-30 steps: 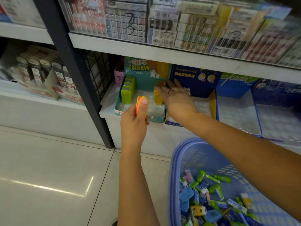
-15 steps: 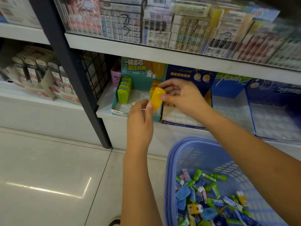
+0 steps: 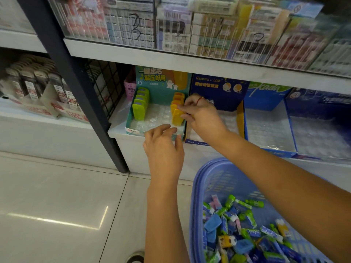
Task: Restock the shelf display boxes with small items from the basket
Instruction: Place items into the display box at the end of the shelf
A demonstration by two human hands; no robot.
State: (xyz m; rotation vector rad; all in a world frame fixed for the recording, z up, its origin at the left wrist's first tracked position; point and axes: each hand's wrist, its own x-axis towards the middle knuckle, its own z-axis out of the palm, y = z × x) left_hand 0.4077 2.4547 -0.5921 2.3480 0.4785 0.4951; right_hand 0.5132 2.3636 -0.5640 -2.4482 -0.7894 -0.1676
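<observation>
Fingers (image 3: 187, 111) of the right hand (image 3: 203, 118) pinch a flat, round-cornered yellow plastic piece (image 3: 177, 117), which stands upright at the front of the yellow row in a teal display box (image 3: 161, 86) printed "解压好用". Just right of them, a dark blue box (image 3: 218, 92) reads "Gaspard et Lisa". The left hand (image 3: 163, 147), loosely spread and holding nothing, is at the teal box's front edge.

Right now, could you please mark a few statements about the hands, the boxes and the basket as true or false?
1. The right hand pinches a yellow item in the teal box. True.
2. The left hand holds a blue item. False: it is open and holds nothing.
3. The green items stand in the box's left row. True.
4. The basket is empty. False: it holds many small items.
</observation>
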